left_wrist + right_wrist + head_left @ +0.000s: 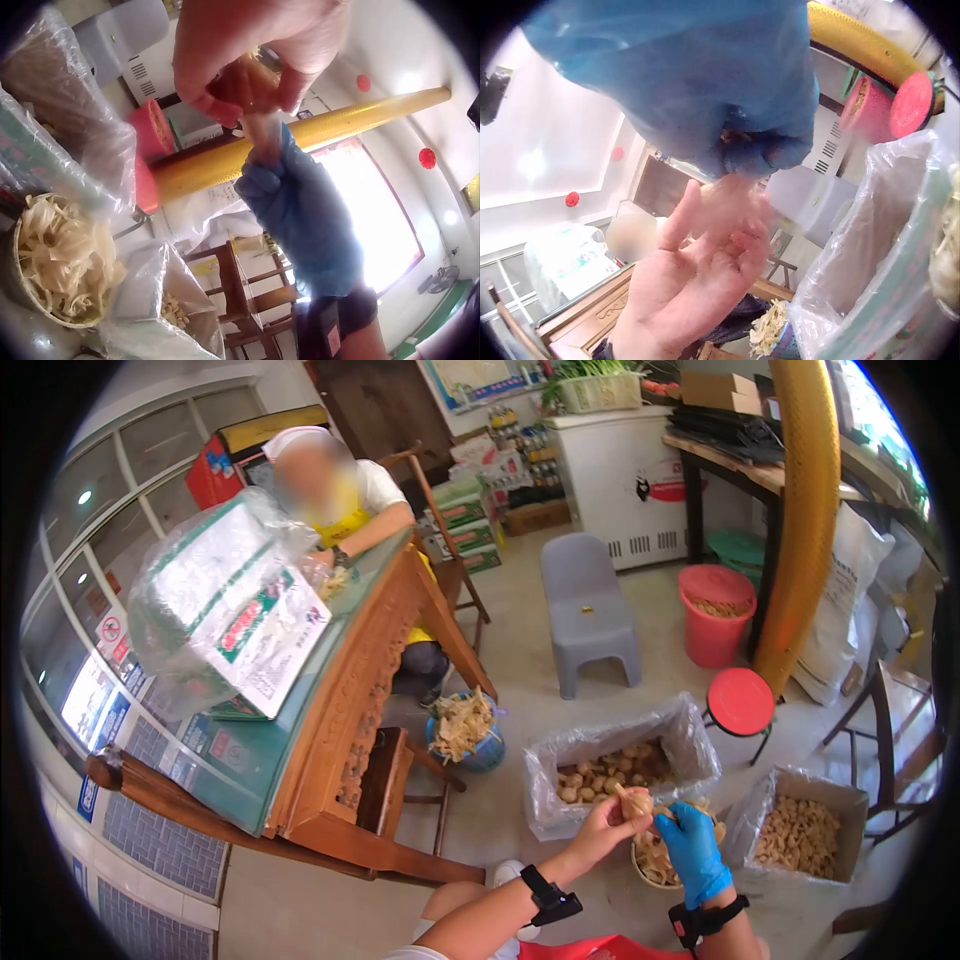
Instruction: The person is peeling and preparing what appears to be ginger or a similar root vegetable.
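My bare left hand (607, 828) holds a tan, papery-skinned garlic bulb (633, 801) between thumb and fingers, in front of my body. In the left wrist view, the garlic bulb (247, 86) tapers into a stalk. My right hand (692, 850), in a blue glove, pinches that stalk end with curled fingers. The right wrist view has the glove (697, 82) covering much of the grip, and the bulb is blurred there. Below the hands stands a round bucket (21, 281) of papery peelings (67, 259). Just beyond is a plastic-lined box (545, 815) of whole bulbs (607, 772).
At right, another lined box (845, 835) holds loose cloves (797, 835), near a red stool (740, 702). A grey chair (590, 610) and pink bucket (715, 645) stand farther back. At left, another person (375, 490) works at a glass-topped wooden table (335, 710), beside a blue peelings bucket (487, 753).
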The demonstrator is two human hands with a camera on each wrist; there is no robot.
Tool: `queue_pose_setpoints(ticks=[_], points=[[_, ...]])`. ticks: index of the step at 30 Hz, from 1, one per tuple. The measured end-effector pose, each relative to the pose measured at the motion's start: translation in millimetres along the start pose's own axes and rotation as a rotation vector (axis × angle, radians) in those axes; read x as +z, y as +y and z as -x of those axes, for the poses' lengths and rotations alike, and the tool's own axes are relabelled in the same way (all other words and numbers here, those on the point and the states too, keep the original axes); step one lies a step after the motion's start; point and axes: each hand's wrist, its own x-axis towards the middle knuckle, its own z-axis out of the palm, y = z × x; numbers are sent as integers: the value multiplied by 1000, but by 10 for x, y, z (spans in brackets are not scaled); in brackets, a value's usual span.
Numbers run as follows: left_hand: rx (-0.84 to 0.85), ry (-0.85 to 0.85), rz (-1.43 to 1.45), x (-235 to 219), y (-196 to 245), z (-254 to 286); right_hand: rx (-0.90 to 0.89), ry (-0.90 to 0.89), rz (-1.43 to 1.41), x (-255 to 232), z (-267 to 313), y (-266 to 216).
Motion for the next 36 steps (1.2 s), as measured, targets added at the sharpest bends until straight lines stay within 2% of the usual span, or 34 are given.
queue_pose_setpoints(ticks=[1,3,6,9,13,15,16,18,22,25,27,28,30,31,33,34,36], points=[[-34,-3,52,23,42,20,27,-15,-13,-34,18,-107],[-37,-56,10,18,85,20,137,-17,-221,-8,-14,36],[-8,-32,23,32,21,-14,183,-29,-243,-65,-36,18],[-7,-53,42,42,7,-28,117,-11,-336,-36,-72,187],[-7,-67,47,43,-23,-18,172,-17,-345,-88,-60,118],[-27,-60,50,55,9,-12,-3,33,-178,-84,-49,108],[-14,-74,1,58,26,-21,3,38,-180,-96,-51,115],[-7,-93,-53,54,28,-46,-117,74,-19,-115,-63,128],[-41,-33,22,52,-65,-26,-50,18,30,-141,-47,126],[-81,18,35,9,-177,-13,33,69,-59,-160,-3,127],[-108,46,31,-7,-197,-12,-282,179,224,-204,-24,192],[-110,66,27,-25,-177,-9,-278,180,224,-216,-16,190],[-114,88,22,-50,-170,0,-425,56,231,-230,6,149],[-129,65,19,-58,-173,6,-423,54,230,-205,9,159],[-147,44,17,-43,-181,20,-490,8,473,-114,10,199],[-141,20,15,-1,-188,28,-487,6,472,-69,4,221],[-137,-5,14,49,-205,34,-352,-51,628,19,-11,267]])
